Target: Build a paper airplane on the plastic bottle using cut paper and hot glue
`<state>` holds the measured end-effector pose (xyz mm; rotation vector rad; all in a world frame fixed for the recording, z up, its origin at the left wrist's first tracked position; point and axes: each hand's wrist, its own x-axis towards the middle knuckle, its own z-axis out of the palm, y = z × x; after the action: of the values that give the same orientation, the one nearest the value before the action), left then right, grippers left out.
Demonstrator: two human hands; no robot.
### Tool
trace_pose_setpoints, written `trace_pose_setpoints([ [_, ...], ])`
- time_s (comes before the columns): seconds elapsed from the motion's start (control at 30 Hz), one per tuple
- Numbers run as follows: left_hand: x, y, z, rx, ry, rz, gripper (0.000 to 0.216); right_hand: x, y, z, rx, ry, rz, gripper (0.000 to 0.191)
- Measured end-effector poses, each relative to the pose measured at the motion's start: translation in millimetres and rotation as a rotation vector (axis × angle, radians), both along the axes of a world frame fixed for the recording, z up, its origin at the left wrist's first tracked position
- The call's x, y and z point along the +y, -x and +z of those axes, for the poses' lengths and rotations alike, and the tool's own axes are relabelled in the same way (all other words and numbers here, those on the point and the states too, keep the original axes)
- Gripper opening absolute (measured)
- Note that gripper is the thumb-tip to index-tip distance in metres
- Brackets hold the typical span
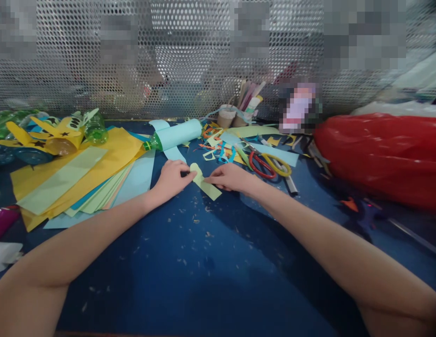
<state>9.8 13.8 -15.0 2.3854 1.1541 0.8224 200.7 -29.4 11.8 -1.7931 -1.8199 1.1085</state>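
Note:
A small pale green paper strip (208,186) with a rounded end lies on the dark blue table (203,271). My left hand (173,179) pinches its rounded end, fingers closed on it. My right hand (229,178) presses on the strip from the right, fingers together on the paper. Just beyond the hands lies a green plastic bottle wrapped in light blue paper (175,135). Scissors with red and yellow handles (267,164) lie to the right of my right hand.
A stack of yellow, green and blue paper sheets (80,180) covers the left. A yellow paper-and-bottle plane (52,135) sits at the far left. Paper scraps (218,145), cups of sticks (239,112) and a red plastic bag (382,154) stand before a perforated metal screen (189,56).

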Motion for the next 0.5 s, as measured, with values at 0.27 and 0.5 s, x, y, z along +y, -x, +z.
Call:
trace_pose_setpoints([
  [0.27, -0.4, 1.0, 1.3, -0.028, -0.029, 0.019, 0.034, -2.5, -4.0, 0.9, 0.107, 0.035, -0.009, 0.031],
  [0.5, -0.5, 1.3, 1.9, -0.009, -0.029, 0.028, 0.03, 2.3, -12.0, 1.3, -0.001, -0.168, -0.133, 0.023],
])
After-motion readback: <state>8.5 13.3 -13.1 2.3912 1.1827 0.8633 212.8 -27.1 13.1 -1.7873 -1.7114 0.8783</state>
